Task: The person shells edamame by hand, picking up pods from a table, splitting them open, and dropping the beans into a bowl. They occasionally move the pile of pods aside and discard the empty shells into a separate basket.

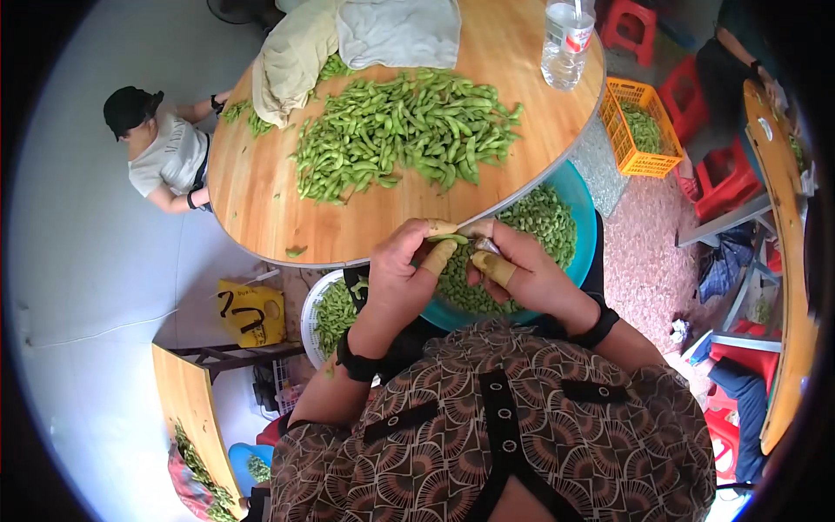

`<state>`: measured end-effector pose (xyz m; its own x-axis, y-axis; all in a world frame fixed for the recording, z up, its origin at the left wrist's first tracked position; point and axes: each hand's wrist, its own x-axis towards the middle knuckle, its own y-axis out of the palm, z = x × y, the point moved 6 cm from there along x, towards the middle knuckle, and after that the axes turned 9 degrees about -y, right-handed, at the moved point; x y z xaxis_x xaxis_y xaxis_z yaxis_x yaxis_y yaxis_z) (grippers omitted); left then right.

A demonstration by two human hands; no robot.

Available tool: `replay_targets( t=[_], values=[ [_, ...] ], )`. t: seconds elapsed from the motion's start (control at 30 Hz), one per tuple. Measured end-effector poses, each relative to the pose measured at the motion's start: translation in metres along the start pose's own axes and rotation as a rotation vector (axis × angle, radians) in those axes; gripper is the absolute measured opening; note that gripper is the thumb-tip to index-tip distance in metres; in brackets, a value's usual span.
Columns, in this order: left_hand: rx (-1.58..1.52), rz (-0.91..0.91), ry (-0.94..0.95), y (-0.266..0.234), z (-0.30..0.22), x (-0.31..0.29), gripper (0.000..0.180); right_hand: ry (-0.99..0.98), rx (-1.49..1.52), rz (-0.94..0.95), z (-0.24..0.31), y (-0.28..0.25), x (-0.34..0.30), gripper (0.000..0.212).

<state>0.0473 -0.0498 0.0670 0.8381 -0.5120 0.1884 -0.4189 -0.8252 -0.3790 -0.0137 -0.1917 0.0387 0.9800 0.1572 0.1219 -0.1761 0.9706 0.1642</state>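
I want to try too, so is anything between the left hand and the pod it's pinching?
Yes: yellowish finger covers on the left hand, against the green pod. Nothing else visible stands between them.

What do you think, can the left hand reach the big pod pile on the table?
Probably yes: bare tabletop lies between the left hand and the pile, though its fingers hold a pod.

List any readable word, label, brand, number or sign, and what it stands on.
I copy out no wording; print shows here:
White short-sleeved T-shirt: dark lettering across the chest.
Clear plastic bottle: red-and-white label, print too small to read.
Yellow rectangular bag: small dark print along its top, too small to read.
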Motion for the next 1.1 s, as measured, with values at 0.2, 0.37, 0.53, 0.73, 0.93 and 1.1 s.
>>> replay_targets(
  t=[0.2,0.37,0.53,0.73,0.93,1.1],
  values=[
    [0.168,0.173,-0.013,-0.003,-0.005,0.011,0.015,-0.16,-0.422,0.028,0.003,0.003,0.004,0.034],
    [0.212,0.178,0.057,-0.005,-0.001,0.016,0.013,-0.218,-0.537,0.02,0.001,0.006,0.008,0.037],
    [0.277,0.196,0.103,-0.006,-0.008,0.014,0.013,-0.313,-0.632,-0.015,0.005,0.006,0.01,0.033],
    [0.026,0.301,0.167,-0.005,0.003,0.005,0.016,0.393,0.57,0.275,-0.033,0.007,0.004,0.023],
    [-0.241,0.232,-0.146,0.008,0.031,0.005,0.016,0.016,-0.421,0.066,-0.007,-0.001,0.016,0.029],
    [-0.356,0.237,-0.373,0.017,0.039,0.007,0.013,-0.33,-0.717,-0.054,0.003,0.001,0.008,0.027]
  ],
)
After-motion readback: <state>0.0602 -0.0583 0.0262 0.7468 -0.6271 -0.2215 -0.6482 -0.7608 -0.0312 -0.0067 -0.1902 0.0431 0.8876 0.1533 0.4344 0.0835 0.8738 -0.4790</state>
